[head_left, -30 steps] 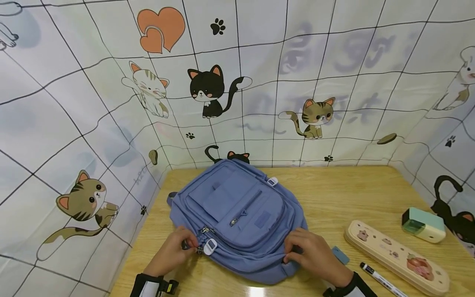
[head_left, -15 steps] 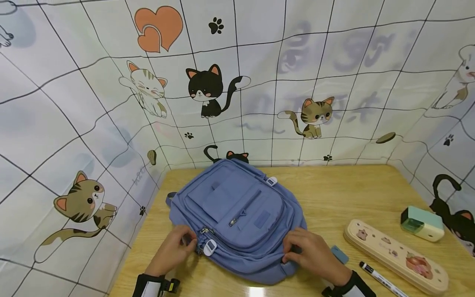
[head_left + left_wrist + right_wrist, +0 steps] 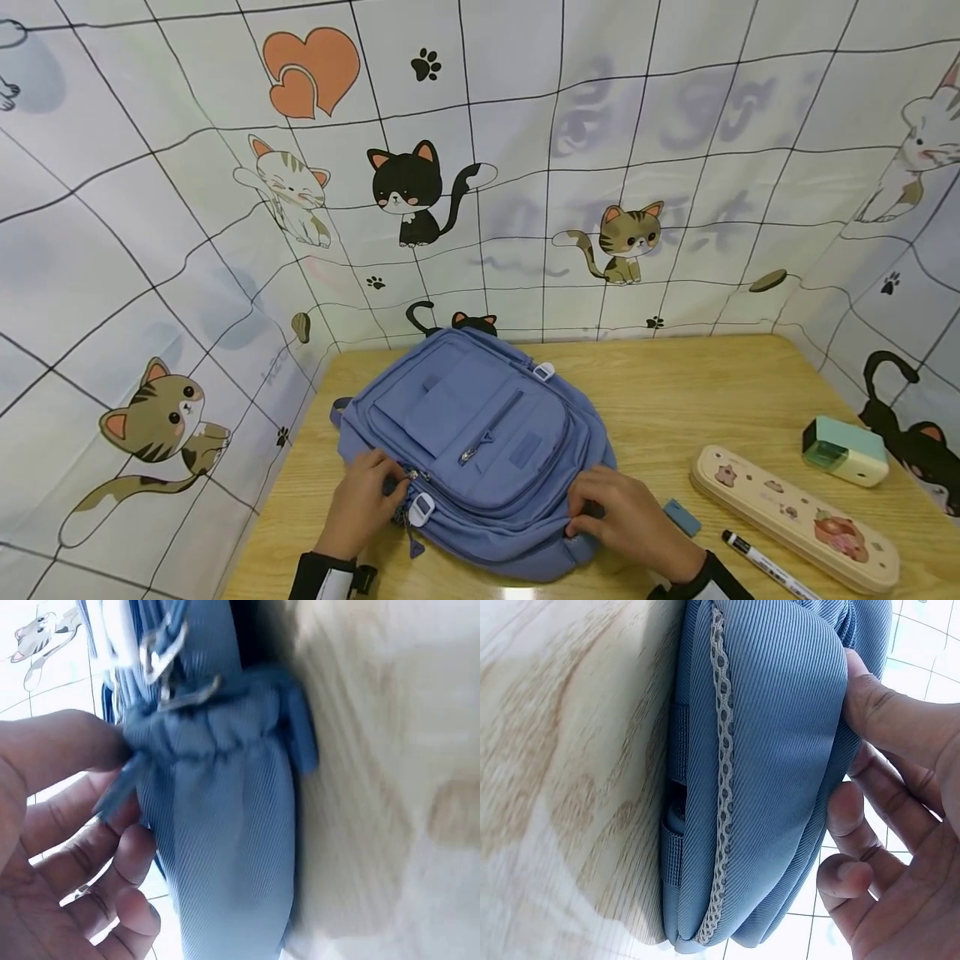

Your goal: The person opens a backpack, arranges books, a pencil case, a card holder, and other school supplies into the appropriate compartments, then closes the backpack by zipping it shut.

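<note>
Through the head camera I'm watching the blue backpack (image 3: pixel 450 417) lying on the left part of the wooden table (image 3: pixel 675 392), its front panel facing up. The left hand (image 3: pixel 358 504) is pinching the bag's edge by some gathered fabric, just beside a white buckle (image 3: pixel 422 509). The right hand (image 3: pixel 626 517) is pinching the bag's near right edge between thumb and fingers. Right of that hand, a small blue piece (image 3: pixel 682 517) is lying near a black-ended marker (image 3: pixel 768 566) and a cream decorated case (image 3: pixel 795 517); beyond them a green-and-cream box (image 3: pixel 846 450) is resting. Behind everything, a cat-print cloth (image 3: pixel 517 83) is hanging.
</note>
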